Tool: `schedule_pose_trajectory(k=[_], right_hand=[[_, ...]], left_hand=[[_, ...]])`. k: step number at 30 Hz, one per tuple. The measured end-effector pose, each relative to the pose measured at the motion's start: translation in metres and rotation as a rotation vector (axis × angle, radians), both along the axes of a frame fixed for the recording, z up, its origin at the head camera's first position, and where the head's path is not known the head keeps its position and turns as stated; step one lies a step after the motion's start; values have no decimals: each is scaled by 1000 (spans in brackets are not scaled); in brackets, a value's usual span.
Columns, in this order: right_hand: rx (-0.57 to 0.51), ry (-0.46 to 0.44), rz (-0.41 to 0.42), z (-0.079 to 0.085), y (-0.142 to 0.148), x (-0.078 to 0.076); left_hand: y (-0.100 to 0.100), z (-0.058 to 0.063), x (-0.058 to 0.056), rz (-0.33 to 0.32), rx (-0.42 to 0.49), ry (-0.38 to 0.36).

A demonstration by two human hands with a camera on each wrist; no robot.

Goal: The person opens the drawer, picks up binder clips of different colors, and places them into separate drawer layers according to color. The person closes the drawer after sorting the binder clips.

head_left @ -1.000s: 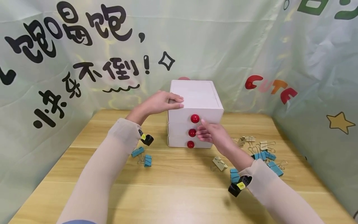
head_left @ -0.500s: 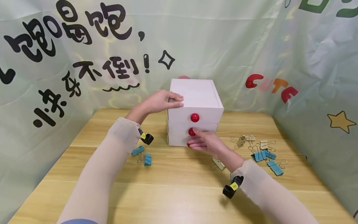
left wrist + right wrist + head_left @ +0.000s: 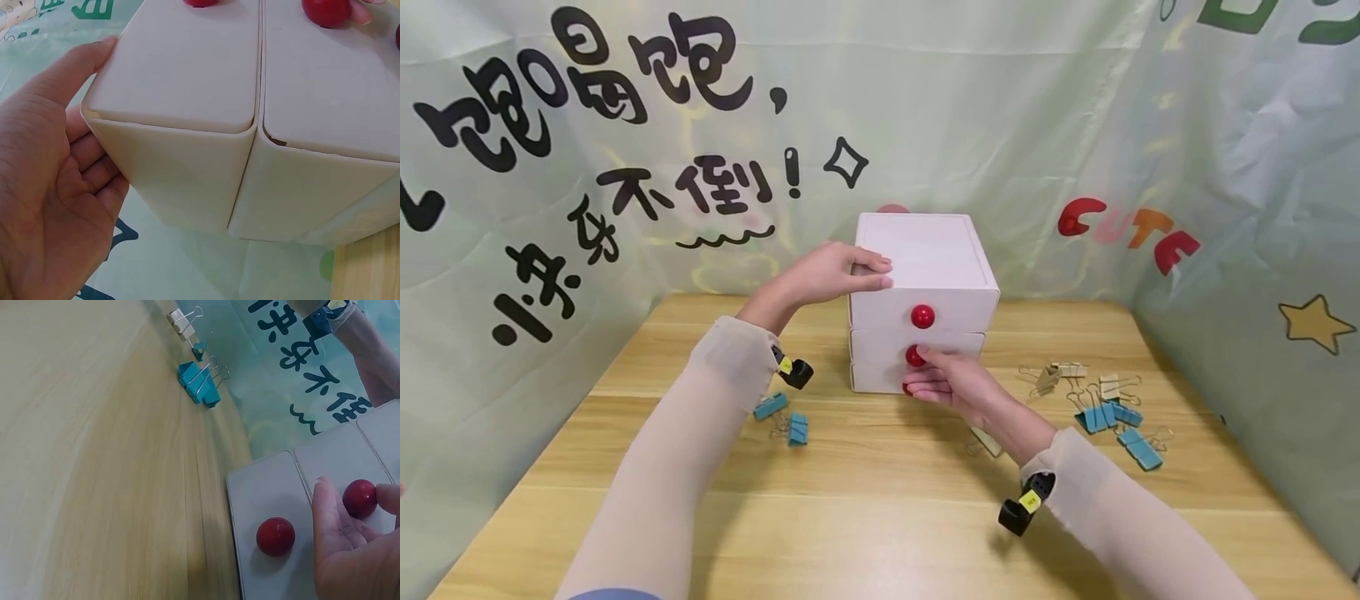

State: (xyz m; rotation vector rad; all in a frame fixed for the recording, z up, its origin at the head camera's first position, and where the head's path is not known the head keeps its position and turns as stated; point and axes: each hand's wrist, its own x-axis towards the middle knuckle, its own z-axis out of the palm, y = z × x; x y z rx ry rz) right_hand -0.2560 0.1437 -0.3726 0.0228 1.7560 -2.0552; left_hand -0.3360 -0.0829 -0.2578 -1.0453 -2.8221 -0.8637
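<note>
- Standing upright on the wood-grain tabletop (image 3: 880, 517), the white drawer unit (image 3: 925, 246) serves as the reference: smooth, matte and boxy, with three stacked, round-cornered fronts divided by narrow seams.
- Knobs: glossy red spheres, one per drawer front, comprising the top knob (image 3: 922, 316), the middle knob (image 3: 915, 356) and the bottom knob (image 3: 275, 537).
- Left hand (image 3: 831, 273): laid across the upper left edge of the drawer unit; fingers relaxed against the smooth top panel, gripping no knob.
- Right hand (image 3: 958, 387): at the front of the drawer unit, pinching the middle knob; thumb against the knob's upper side, fingers just below, partly covering the bottom knob in the head view. The two hands are apart.
- Blue binder clips (image 3: 797, 430): two folded, wedge-shaped pieces with thin wire handles, forward and left of the drawer unit.
- Mixed binder clips (image 3: 1138, 450): a loose cluster of blue and cream bodies with looped wire, right of the drawer unit.
- Cream binder clip (image 3: 987, 442): forward and right of the drawer unit, partly hidden by the right arm.
- Backdrop (image 3: 1000, 108): creased, slightly shiny pale green sheeting with printed lettering, behind the drawer unit.
</note>
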Motion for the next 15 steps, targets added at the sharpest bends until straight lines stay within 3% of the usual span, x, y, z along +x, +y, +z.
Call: schedule_pose_trajectory(k=[5,15], right_hand=[[23,19,41,0,5,13],[85,58,136,-3,11,42]], left_hand=[[2,1,-1,-19,11,7],[1,1,0,5,19,-13]])
